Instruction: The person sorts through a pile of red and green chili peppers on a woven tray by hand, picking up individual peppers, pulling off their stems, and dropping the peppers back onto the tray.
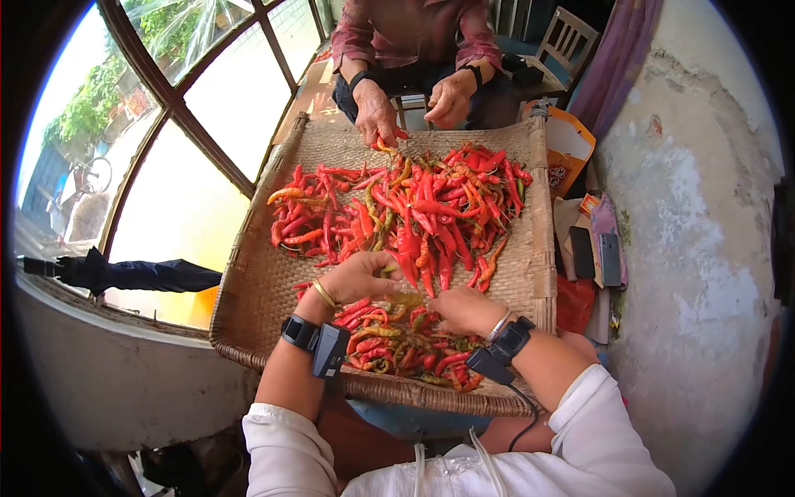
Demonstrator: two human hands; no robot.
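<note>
Above the woven tray, my left hand is closed, with a bit of yellow-green chili pepper showing at its fingertips. My right hand is to its right, fingers curled inward; what they hold, if anything, is hidden. Between my hands is a blurred yellow-green patch. A large pile of mostly red chili peppers lies beyond them. Below my hands, nearer my body, sits a smaller pile of red, orange and greenish chili peppers.
Opposite me sits another person, whose hands work at the tray's far edge, one on a chili pepper. A folded dark umbrella lies on the left sill. Phones and an orange box stand at the right, beside the wall.
</note>
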